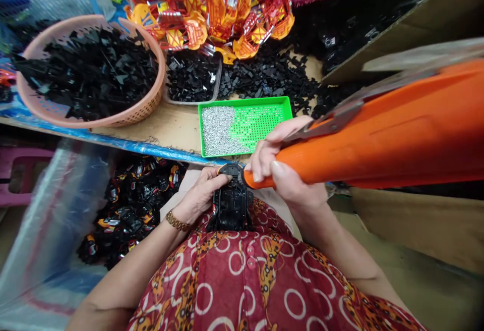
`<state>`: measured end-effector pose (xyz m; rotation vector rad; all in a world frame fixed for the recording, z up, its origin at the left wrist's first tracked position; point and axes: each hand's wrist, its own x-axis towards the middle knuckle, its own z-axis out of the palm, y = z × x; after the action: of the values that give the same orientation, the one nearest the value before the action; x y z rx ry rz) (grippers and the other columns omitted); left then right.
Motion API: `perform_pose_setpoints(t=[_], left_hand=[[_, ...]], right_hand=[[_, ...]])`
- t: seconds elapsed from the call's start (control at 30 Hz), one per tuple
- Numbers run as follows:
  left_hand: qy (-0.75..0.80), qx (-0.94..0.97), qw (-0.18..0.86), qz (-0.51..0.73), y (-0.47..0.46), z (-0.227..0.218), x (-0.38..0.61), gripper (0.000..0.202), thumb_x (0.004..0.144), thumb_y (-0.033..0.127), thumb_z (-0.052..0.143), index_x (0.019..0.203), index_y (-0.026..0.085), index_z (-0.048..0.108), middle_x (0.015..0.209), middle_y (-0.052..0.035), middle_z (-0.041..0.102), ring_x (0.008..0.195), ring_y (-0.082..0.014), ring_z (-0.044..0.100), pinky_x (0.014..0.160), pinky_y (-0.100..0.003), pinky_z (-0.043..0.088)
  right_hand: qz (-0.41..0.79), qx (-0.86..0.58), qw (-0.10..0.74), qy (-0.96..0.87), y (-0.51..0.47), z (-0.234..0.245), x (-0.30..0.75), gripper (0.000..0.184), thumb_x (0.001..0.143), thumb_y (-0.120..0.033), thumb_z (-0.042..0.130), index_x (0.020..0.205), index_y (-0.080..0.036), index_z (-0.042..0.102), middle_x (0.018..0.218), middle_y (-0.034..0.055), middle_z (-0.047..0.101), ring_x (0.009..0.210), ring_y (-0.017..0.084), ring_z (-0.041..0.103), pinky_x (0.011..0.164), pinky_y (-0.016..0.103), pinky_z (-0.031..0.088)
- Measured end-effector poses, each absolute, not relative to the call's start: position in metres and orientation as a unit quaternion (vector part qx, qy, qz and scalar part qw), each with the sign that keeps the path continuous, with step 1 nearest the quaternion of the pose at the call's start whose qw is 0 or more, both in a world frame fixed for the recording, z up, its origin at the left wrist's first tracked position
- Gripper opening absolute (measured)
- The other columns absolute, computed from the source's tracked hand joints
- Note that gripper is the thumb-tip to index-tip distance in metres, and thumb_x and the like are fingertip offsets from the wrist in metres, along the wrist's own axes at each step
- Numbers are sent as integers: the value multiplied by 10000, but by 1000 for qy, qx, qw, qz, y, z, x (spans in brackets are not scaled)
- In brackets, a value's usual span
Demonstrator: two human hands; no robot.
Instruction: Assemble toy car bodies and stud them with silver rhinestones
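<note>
My left hand [200, 194] grips the front of a black toy car chassis [231, 207], its thumb lying across the plastic. The chassis rests against my lap with its underside up. My right hand [291, 177] is wrapped round an orange power screwdriver [374, 136], whose long body runs up to the right, close to the camera. Its lower end is beside the chassis's upper right edge; I cannot tell whether they touch. Just beyond both hands lies a green perforated tray [268, 119], with many small silver screws [218, 126] heaped on its left side.
A pink basket [161, 84] and a clear tub [217, 76] hold black plastic parts. More black pieces [260, 78] lie loose behind the tray. Orange toy car shells [212, 10] are piled at the back. A plastic-lined bin with car assemblies [132, 215] stands left; cardboard [401, 33] rises right.
</note>
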<state>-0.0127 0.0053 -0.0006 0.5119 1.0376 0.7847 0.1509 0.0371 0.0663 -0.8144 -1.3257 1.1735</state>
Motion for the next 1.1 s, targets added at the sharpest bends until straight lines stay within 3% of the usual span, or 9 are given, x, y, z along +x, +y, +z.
perform_pose_setpoints(t=[0.13,0.37,0.63,0.93,1.1], left_hand=[[482,228,772,345,5,-8,-15,254,627,350,843,612,152,684,575,19,607,492,-92,484,500,-219,395],[465,213,788,342,6,-8,-11,270,622,366,856,671,152,699,597,30,596,512,-84,469,505,-208,374],[506,143,784,329,8,-7,-7,293,529,323,887,707,147,733,641,12,666,581,-119,560,568,-229,449],[517,118,781,330,7,-13,-7,323,529,329,886,733,154,707,653,18,677,568,-125,582,549,-240,476],[534,110,770,331,7,-11,-6,341,525,318,878,752,165,676,668,31,673,589,-128,597,558,-241,486]], right_hand=[[505,-241,615,-555,49,89,164,222,871,-301,742,1067,-279,639,630,-77,538,490,128,571,541,316,587],[438,-268,663,-544,85,79,191,263,813,-323,824,1034,-292,685,638,-77,567,511,110,558,571,268,572],[411,-320,652,-551,106,36,193,251,847,-341,783,1056,-281,656,641,-77,589,529,113,584,596,280,586],[421,-344,630,-555,108,25,185,269,855,-379,747,1066,-297,603,655,-88,585,532,118,586,594,299,594],[424,-325,632,-562,109,21,185,251,863,-311,726,1082,-282,606,658,-93,580,539,109,599,598,287,599]])
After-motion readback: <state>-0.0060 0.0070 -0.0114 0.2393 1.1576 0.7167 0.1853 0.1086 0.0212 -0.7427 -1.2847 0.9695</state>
